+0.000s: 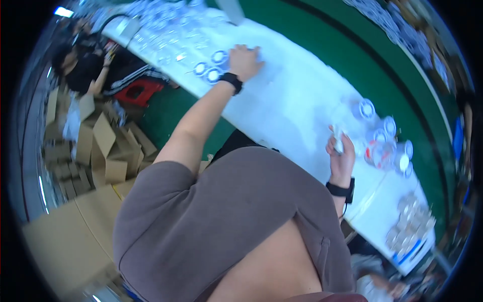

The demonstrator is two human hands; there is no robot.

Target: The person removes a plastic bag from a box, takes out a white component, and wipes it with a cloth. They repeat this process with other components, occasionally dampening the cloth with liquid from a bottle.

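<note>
My left hand [245, 62] reaches across the white table [297, 95] with its fingers stretched and apart. It is next to several clear round containers [214, 75] with white centres and bluish rims; whether it touches one I cannot tell. My right hand [341, 157], nearer the table's front edge, is closed round a small white object [338, 140], its kind too blurred to name. To the right of that hand stand more clear containers [381, 154] with pale round tops, one with red marks on its side.
Many clear containers [166, 30] crowd the table's far left end. Clear, silvery pieces [410, 225] lie heaped at the right end. Cardboard boxes [110, 146] and a red stool [137, 93] stand on the left, near another person [83, 70] in dark clothing.
</note>
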